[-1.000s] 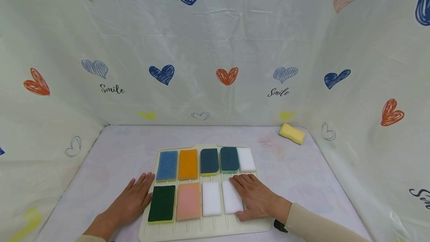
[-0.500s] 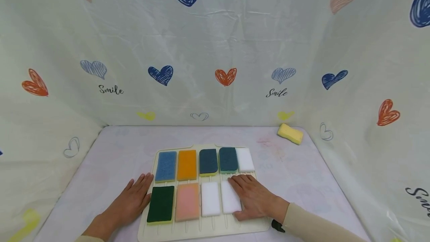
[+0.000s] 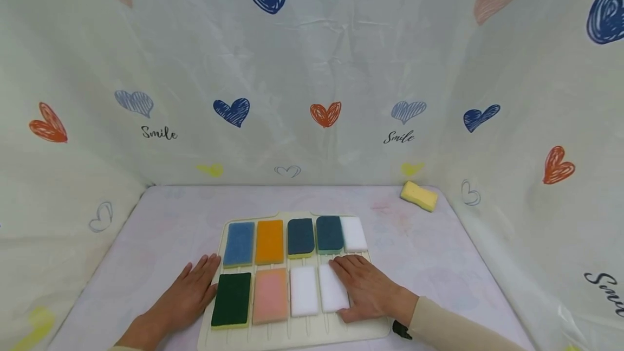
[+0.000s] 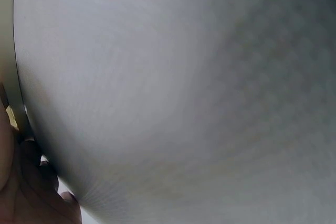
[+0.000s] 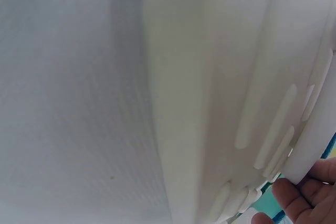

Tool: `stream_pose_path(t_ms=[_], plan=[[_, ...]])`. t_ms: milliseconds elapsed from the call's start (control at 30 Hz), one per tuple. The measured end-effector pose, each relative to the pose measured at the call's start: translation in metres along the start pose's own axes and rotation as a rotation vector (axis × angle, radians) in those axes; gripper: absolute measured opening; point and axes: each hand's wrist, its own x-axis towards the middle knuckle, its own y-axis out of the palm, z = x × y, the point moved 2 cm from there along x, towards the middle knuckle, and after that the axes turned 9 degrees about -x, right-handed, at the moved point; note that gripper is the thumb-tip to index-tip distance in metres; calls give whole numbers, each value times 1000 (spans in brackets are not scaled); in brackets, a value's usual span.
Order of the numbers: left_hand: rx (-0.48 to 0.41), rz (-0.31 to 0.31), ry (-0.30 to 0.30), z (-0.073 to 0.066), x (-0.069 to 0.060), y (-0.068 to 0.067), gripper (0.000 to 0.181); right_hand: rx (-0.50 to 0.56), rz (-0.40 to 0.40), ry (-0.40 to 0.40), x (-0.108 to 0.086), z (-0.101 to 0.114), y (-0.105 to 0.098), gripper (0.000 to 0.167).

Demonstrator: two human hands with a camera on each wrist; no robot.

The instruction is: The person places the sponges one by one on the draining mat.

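Observation:
A cream ribbed tray (image 3: 312,335) bears two rows of sponges in the head view. My right hand (image 3: 368,288) lies over the right side of the front row's rightmost white sponge (image 3: 333,288), its thumb at the near end and fingers at the far end. In the right wrist view, fingertips (image 5: 287,195) touch that sponge's end. My left hand (image 3: 187,294) rests on the table against the tray's left edge, fingers extended. Nearest to it are a dark green sponge (image 3: 231,299) and a blue sponge (image 3: 239,244). The left wrist view is mostly blurred table surface.
A yellow sponge (image 3: 419,196) lies at the table's back right corner. On the tray also sit an orange sponge (image 3: 270,241), a pink one (image 3: 270,296) and several others. Behind the table (image 3: 185,205) and along its sides hangs a heart-printed curtain (image 3: 292,69).
The view has shifted slightly, so everything appears a little lower and further left. Both hands keep their places against the tray and the white sponge.

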Motion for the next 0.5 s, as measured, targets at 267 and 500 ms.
stream_pose_path(t_ms=[267,500], plan=[[-12,1,-14,-2,-1,-1,68,6,-55,-7,-8,-9,-20,110],[-9,27,-32,-2,0,0,70,-140,-315,69,-20,-57,-40,97]])
